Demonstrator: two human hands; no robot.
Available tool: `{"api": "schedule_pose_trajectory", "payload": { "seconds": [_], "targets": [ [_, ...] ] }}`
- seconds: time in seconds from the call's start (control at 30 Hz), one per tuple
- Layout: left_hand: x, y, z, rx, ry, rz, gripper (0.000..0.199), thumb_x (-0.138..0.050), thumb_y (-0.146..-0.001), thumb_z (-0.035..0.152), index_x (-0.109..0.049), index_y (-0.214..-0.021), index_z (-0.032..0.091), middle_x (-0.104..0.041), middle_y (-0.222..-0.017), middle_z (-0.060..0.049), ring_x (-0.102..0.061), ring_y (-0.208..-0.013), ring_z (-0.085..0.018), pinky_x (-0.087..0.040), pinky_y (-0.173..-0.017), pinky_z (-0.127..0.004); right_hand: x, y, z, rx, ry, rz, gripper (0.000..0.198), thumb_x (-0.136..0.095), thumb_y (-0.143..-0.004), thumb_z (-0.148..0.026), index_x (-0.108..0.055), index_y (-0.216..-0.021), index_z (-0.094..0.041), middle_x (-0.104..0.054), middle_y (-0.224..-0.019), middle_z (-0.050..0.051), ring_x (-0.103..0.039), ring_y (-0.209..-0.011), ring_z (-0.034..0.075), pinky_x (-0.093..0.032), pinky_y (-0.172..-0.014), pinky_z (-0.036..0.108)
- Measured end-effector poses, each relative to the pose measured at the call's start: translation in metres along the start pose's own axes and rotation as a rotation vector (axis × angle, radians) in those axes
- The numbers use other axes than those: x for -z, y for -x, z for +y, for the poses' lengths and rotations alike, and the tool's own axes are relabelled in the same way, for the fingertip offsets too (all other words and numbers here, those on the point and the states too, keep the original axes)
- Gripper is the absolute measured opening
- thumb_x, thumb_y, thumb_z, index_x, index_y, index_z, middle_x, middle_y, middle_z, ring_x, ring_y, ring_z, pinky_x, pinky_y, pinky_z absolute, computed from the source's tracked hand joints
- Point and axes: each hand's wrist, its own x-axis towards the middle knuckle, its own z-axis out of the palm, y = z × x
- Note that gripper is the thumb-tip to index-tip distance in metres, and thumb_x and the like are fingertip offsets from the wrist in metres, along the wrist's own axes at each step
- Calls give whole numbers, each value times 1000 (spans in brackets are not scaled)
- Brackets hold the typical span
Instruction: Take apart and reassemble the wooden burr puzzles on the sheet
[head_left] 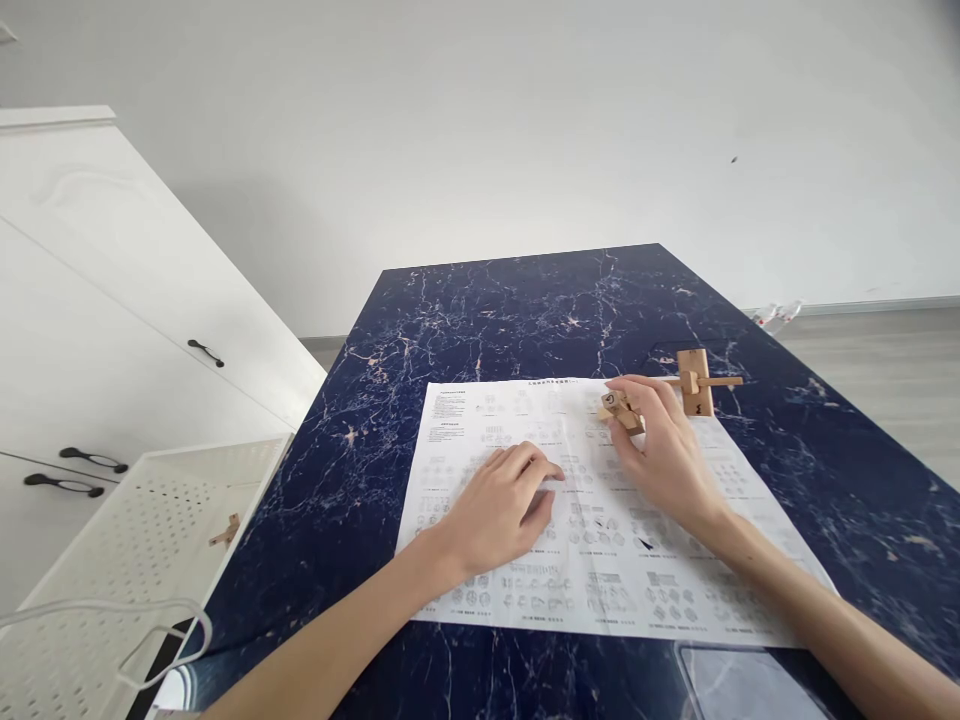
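- While the left hand [501, 505] lies flat, fingers loose and holding nothing, on the sheet [600, 580] at centre frame, the right hand [660, 445] pinches a small wooden piece [619, 408] just above the paper.
- A wooden cross [696, 381] stands just right of that piece, at the sheet's upper right edge.
- Judged step: matching the piece against the printed diagrams; fitting it calls for careful turning.

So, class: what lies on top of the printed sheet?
On the printed sheet: the left hand resting flat, and the right hand pinching a small wooden piece. The print beneath both hands is hidden.
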Motion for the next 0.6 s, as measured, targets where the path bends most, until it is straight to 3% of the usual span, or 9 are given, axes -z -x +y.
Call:
{"api": "schedule_pose_trajectory", "payload": {
  "seconds": [0.17, 0.27, 0.33, 0.4, 0.5, 0.6],
  "targets": [
    [2, -1, 2, 214, 306, 92, 38, -59, -106, 43, -52, -136, 22, -60, -130, -12, -64, -107, -25, -58, -84, -41, 3, 6, -18, 72, -181, -126, 38, -62, -104, -26, -57, -141, -27, -67, -134, 11, -70, -113, 29, -61, -97, 51],
    [5, -3, 2, 290, 532, 155, 52, -62, -105, 52, -46, -144, 22, -58, -139, -15, -62, -120, -28, -56, -96, -45, 3, 14, -34, 251, -258, -178, 46, -64, -104, -22, -53, -149, -28, -64, -141, 12, -70, -120, 27, -62, -100, 46],
    [9, -4, 3, 286, 699, 93, 56, -60, -106, 54, -43, -148, 23, -62, -137, -15, -62, -123, -28, -52, -103, -47, 3, 19, -43, 376, -301, -192, 53, -67, -104, -20, -48, -153, -28, -63, -144, 12, -65, -132, 28, -60, -107, 45],
    [14, -6, 4, 260, 834, -20, 54, -57, -107, 56, -47, -148, 22, -69, -126, -14, -66, -116, -27, -52, -100, -46, 3, 22, -48, 441, -335, -214, 58, -68, -104, -20, -45, -156, -29, -62, -144, 12, -62, -137, 27, -59, -111, 44],
    [19, -9, 4, 260, 939, -82, 50, -59, -105, 59, -61, -134, 18, -71, -116, -13, -68, -103, -25, -53, -92, -40, 4, 23, -48, 410, -351, -258, 64, -72, -103, -25, -41, -158, -30, -57, -150, 13, -59, -140, 28, -58, -112, 46],
    [21, -13, 1, 323, 1060, -13, 52, -51, -107, 63, -68, -122, 16, -71, -114, -13, -66, -98, -23, -51, -94, -39, 4, 21, -43, 294, -377, -282, 68, -77, -100, -36, -41, -157, -30, -50, -156, 15, -54, -143, 33, -56, -113, 54]
  ]
}}
